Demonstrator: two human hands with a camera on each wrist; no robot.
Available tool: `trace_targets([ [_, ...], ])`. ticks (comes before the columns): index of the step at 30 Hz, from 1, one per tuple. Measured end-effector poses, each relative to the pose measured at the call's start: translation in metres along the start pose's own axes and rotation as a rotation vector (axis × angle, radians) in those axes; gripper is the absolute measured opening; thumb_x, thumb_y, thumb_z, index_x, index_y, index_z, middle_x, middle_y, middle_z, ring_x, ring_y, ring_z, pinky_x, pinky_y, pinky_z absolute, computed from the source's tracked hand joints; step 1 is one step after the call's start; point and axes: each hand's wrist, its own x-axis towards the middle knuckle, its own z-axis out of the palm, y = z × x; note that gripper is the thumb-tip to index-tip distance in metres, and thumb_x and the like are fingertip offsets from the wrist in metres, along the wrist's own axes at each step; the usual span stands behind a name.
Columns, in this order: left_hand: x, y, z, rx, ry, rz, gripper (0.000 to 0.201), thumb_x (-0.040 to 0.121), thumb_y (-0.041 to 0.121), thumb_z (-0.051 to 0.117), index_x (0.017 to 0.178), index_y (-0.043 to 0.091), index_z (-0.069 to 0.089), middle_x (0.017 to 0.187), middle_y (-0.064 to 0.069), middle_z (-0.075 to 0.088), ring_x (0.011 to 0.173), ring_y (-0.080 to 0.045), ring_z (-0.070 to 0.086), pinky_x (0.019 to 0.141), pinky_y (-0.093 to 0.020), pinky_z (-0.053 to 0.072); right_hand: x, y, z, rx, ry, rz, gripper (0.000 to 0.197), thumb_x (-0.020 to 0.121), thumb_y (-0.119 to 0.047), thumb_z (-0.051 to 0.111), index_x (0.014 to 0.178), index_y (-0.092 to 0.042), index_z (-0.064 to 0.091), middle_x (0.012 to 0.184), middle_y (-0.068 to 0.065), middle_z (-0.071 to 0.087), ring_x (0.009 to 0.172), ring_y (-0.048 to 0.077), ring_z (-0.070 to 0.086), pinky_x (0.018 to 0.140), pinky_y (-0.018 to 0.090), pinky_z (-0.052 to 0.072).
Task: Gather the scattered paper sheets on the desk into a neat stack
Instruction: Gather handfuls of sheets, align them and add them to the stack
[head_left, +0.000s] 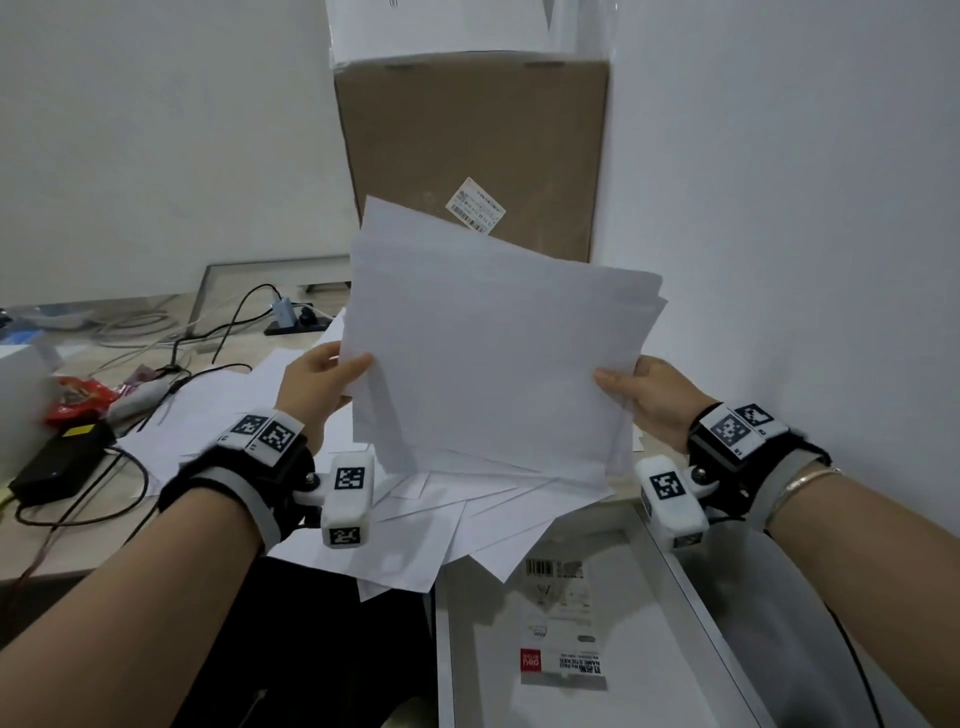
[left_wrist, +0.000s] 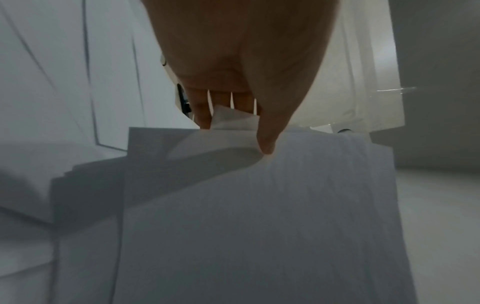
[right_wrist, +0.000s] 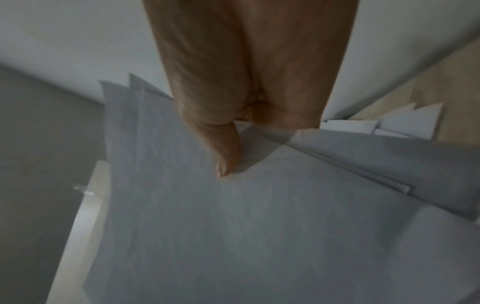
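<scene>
A loose bundle of white paper sheets (head_left: 493, 353) is held up above the desk, its edges fanned and uneven. My left hand (head_left: 324, 382) pinches the bundle's left edge, thumb on the front and fingers behind. My right hand (head_left: 636, 387) pinches the right edge the same way. The left wrist view shows the left thumb (left_wrist: 267, 133) pressed on the top sheet (left_wrist: 259, 216). In the right wrist view the right thumb (right_wrist: 223, 152) lies on the sheets (right_wrist: 233, 226). More white sheets (head_left: 441, 525) lie spread on the desk below the bundle.
A tall cardboard box (head_left: 472, 150) stands behind the papers against the wall. Cables (head_left: 228, 332), a black power adapter (head_left: 57, 462) and a red wrapper (head_left: 78, 397) lie on the left of the desk (head_left: 78, 540). A grey labelled flat box (head_left: 571, 623) sits at the near right.
</scene>
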Motion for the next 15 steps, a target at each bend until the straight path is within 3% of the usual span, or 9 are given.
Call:
trace_targets([
  [2,-0.005,-0.009,-0.001,0.04,-0.062,-0.061,0.039,0.087,0.015,0.068,0.124,0.013,0.058,0.112,-0.007,0.068,0.1,-0.021,0.064,0.092,-0.036,0.049,-0.001,0.011,-0.003,0.052,-0.03,0.028,0.103,0.033,-0.042,0.095,0.121,-0.003,0.059,0.113,0.008,0.07,0.099,0.021,0.07,0.079,0.029,0.058],
  [5,-0.012,-0.021,0.001,0.103,-0.151,-0.118,0.042,0.086,0.013,0.068,0.127,0.012,0.056,0.116,-0.006,0.068,0.109,-0.023,0.062,0.087,-0.033,0.047,-0.004,0.021,-0.004,0.063,-0.055,0.066,0.107,0.03,-0.04,0.096,0.123,-0.004,0.058,0.111,0.008,0.072,0.096,0.022,0.071,0.072,0.029,0.059],
  [9,-0.021,-0.029,0.009,0.12,-0.238,-0.189,0.045,0.089,0.011,0.065,0.13,0.009,0.048,0.119,-0.006,0.063,0.096,-0.012,0.062,0.069,-0.019,0.046,-0.004,0.023,0.001,0.084,-0.046,0.056,0.105,0.028,-0.038,0.096,0.121,-0.006,0.06,0.109,0.009,0.072,0.092,0.022,0.072,0.067,0.029,0.058],
  [11,-0.024,-0.041,0.008,0.162,-0.308,-0.254,0.065,0.08,0.02,0.075,0.136,0.012,0.042,0.126,-0.003,0.059,0.104,-0.016,0.06,0.085,-0.027,0.047,-0.004,0.024,0.002,0.102,-0.022,0.045,0.103,0.029,-0.036,0.096,0.121,-0.005,0.06,0.108,0.009,0.073,0.091,0.022,0.072,0.066,0.028,0.058],
  [13,-0.026,-0.05,0.006,0.26,-0.394,-0.33,0.091,0.061,0.037,0.083,0.138,0.018,0.039,0.131,0.0,0.057,0.118,-0.021,0.054,0.104,-0.04,0.037,-0.003,0.026,0.003,0.105,0.012,0.044,0.091,0.044,-0.027,0.092,0.125,-0.004,0.057,0.108,0.009,0.072,0.09,0.022,0.072,0.067,0.029,0.058],
  [15,-0.025,-0.052,0.008,0.294,-0.425,-0.348,0.08,0.071,0.033,0.08,0.139,0.015,0.042,0.132,0.001,0.056,0.123,-0.021,0.051,0.102,-0.035,0.034,-0.003,0.027,0.003,0.111,0.045,0.062,0.069,0.063,-0.014,0.081,0.126,-0.002,0.057,0.109,0.011,0.071,0.086,0.02,0.072,0.066,0.029,0.059],
])
